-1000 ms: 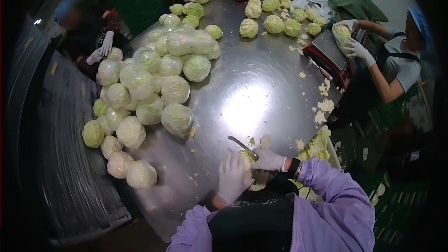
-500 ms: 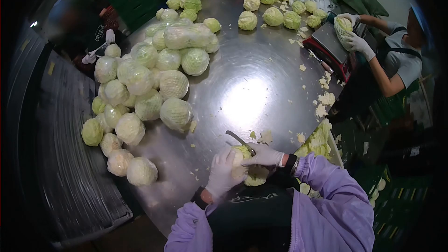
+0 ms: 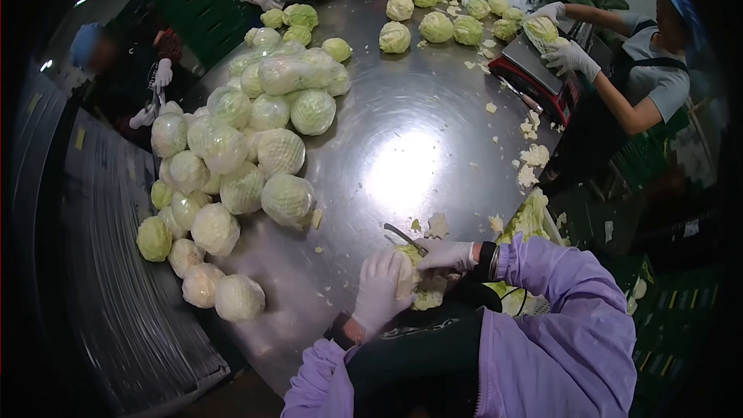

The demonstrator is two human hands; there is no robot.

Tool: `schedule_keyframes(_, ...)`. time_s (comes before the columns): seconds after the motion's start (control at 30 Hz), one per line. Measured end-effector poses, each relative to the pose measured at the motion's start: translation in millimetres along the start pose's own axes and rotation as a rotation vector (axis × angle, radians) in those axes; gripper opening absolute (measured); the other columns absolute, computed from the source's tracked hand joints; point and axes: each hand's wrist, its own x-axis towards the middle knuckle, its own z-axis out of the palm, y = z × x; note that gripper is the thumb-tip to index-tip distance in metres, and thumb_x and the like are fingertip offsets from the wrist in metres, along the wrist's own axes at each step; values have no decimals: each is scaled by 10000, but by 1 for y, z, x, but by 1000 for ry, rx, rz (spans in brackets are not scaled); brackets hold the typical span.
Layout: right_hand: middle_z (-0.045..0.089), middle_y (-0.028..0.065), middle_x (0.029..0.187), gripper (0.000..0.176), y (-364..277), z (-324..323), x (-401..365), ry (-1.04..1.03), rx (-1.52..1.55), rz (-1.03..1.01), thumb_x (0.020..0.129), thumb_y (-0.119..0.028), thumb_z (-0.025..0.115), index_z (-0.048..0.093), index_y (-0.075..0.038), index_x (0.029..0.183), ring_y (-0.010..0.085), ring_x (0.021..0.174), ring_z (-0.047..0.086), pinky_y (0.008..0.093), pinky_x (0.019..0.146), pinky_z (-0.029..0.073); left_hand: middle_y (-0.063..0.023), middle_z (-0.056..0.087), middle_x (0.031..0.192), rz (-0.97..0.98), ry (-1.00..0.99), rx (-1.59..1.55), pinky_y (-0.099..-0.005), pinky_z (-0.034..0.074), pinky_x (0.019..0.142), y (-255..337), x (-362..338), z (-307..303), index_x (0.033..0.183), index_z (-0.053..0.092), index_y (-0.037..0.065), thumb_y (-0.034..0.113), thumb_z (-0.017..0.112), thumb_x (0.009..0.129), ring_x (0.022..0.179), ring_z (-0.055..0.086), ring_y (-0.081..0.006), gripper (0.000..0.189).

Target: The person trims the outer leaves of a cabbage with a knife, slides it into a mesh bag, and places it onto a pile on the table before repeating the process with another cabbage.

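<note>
Close to my body, over the near edge of the metal table, I hold a pale cabbage (image 3: 408,272). My left hand (image 3: 379,292), in a white glove, is wrapped round its left side. My right hand (image 3: 446,255), also gloved, grips a knife with a thin, dark, curved blade (image 3: 401,236) that points up and left over the cabbage. Its handle is mostly hidden in my fingers. A loose green leaf hangs at the underside of the cabbage. Leaf scraps (image 3: 437,224) lie just beyond my hands.
Many cabbages in clear wrap and net (image 3: 282,152) are heaped at the left of the metal table (image 3: 348,186). Unwrapped ones (image 3: 436,27) stand at the far side. A co-worker at right holds a cabbage over a red scale (image 3: 520,62). Two others stand at the far left.
The view has shifted slightly. My right hand and the knife sit a little further right. At the right, the co-worker's cabbage is tilted more; the far co-worker's hands have moved apart.
</note>
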Motion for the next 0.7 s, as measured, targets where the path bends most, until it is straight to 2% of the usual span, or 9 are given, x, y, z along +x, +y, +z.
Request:
schedule_keyframes(0.1,603,65,835,538,0,3,6,-19,-63,28,798,-241,654,439,-21,1240,99,637,573,225,492,444,-193,440,1247,-28,25,3,-477,331,1004,-5,-2,2,1264,436,-2,318,800,591,1209,402,-370,829)
schedule_keyframes(0.2,608,83,962,638,-3,19,-1,104,-91,-34,793,-264,712,410,-17,1298,102,764,589,214,589,472,-194,427,1289,-25,3,-25,-477,289,1049,-9,-6,2,1286,421,-6,331,797,622,1254,374,-346,835)
schedule_keyframes(0.27,534,5,699,671,15,17,10,70,41,-196,791,-284,733,381,-96,1331,73,444,456,213,351,354,-198,419,1300,-22,-26,-51,-479,284,1053,-12,-8,1,1293,415,-10,336,796,631,1269,360,-349,838)
schedule_keyframes(0.4,534,17,696,700,19,10,8,-29,76,-200,797,-271,723,337,-104,1356,75,433,451,223,328,347,-197,417,1305,14,-31,-26,-484,281,1056,-7,-9,-2,1296,416,-10,345,792,643,1276,352,-351,834)
schedule_keyframes(0.47,613,64,861,694,3,12,-8,21,63,-9,780,-136,695,342,-65,1374,92,664,584,216,518,466,-195,416,1307,-1,-35,-9,-492,276,1062,-5,-10,-1,1307,411,-11,339,787,643,1273,356,-355,839)
schedule_keyframes(0.5,613,64,861,694,4,11,-9,21,62,-11,780,-136,695,342,-65,1374,92,664,584,216,518,466,-195,416,1307,0,-34,-8,-492,276,1062,-3,-10,1,1307,411,-11,339,787,643,1273,356,-355,839)
schedule_keyframes(0.57,594,47,766,684,9,9,-9,31,13,53,769,-75,639,323,-61,1375,85,576,558,221,447,432,-183,451,1253,48,-66,22,-487,321,1027,1,-7,6,1291,428,-5,299,804,582,1220,402,-366,858)
schedule_keyframes(0.67,585,52,753,677,13,7,-13,33,103,63,757,-58,615,319,-47,1366,91,576,556,223,451,427,-177,456,1251,106,-30,92,-485,321,1031,7,-8,9,1291,430,-6,288,807,565,1208,409,-361,869)
schedule_keyframes(0.7,550,51,672,693,22,6,-5,7,141,12,755,-54,600,285,-84,1372,116,390,486,248,299,382,-177,456,1251,108,-32,88,-485,321,1031,7,-7,9,1291,430,-6,287,807,565,1208,409,-361,869)
